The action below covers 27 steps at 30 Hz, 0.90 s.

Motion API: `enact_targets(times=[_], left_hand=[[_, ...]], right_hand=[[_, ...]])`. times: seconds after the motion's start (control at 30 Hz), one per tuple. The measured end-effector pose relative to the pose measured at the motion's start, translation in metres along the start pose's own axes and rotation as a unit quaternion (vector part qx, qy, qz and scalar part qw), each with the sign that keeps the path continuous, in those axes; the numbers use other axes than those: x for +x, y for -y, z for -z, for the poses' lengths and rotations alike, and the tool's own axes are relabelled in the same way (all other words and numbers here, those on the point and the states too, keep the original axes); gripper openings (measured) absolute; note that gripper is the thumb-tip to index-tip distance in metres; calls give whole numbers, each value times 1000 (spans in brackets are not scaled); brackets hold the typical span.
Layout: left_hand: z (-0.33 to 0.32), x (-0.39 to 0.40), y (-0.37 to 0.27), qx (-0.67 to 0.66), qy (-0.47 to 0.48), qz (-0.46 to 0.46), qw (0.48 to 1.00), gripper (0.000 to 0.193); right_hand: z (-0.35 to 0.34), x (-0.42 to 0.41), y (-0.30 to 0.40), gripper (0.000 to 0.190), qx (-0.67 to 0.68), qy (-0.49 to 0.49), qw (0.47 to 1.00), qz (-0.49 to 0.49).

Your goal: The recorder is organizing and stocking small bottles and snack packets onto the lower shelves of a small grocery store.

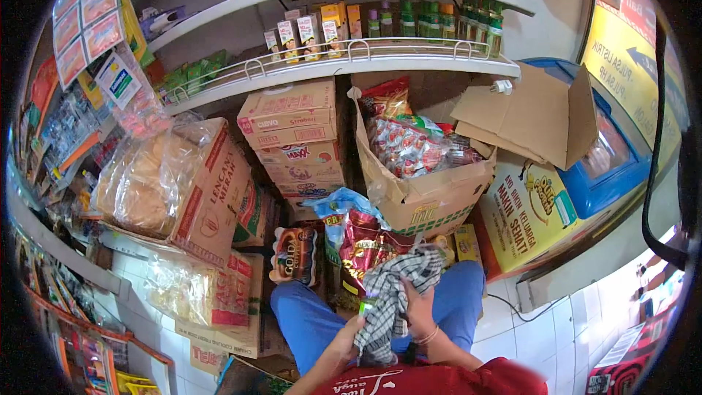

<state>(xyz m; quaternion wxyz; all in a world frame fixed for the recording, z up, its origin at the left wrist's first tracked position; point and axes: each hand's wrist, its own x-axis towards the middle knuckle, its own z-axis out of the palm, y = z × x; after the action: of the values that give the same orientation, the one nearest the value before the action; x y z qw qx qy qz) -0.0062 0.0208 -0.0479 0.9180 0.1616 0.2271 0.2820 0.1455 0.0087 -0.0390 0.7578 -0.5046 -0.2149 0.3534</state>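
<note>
My right hand (419, 310) grips a black-and-white checked cloth (392, 285), which hangs bunched over my lap between my blue-trousered knees. In my left hand (345, 336), at the cloth's left edge, is a small bottle (366, 304) with a green label and a purplish top. The cloth lies against the bottle and hides part of it. Just beyond my hands, shiny dark red packets (362, 249) stand in front of a blue plastic bag (343, 204). A shrink-wrapped pack of Golda Coffee bottles (294, 255) is by my left knee.
Bottles (433, 19) and small boxes stand on the railed shelf (340, 66) ahead. Below are stacked cartons (296, 137) and an open carton (433, 192) of snack packets. A bread-filled carton (205, 203) is at left; a blue cooler (609, 175) and a cable (515, 312) are at right.
</note>
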Motion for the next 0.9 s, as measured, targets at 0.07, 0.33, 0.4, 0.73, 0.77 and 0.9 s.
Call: enact_targets(times=[0.07, 0.33, 0.4, 0.73, 0.77, 0.9], left_hand=[[-3, 3, -6, 18, -37, 12, 999, 46], [-5, 24, -28, -47, 103, -141, 983, 31], [-11, 23, -28, -23, 76, -159, 984, 35], [-38, 24, -22, 284, -135, -160, 936, 26], [-38, 26, -24, 419, -173, -262, 852, 27], [-40, 33, -26, 684, -226, -458, 521, 33]], right_hand=[[-2, 5, 4, 37, 39, -51, 998, 3], [25, 35, 45, 41, 7, -236, 950, 205], [26, 31, 47, 43, -71, -195, 943, 261], [-4, -12, 7, 67, -538, 231, 773, 243], [-9, -12, 14, 65, -460, 189, 830, 253], [-21, -17, 34, 57, -263, 181, 922, 220]])
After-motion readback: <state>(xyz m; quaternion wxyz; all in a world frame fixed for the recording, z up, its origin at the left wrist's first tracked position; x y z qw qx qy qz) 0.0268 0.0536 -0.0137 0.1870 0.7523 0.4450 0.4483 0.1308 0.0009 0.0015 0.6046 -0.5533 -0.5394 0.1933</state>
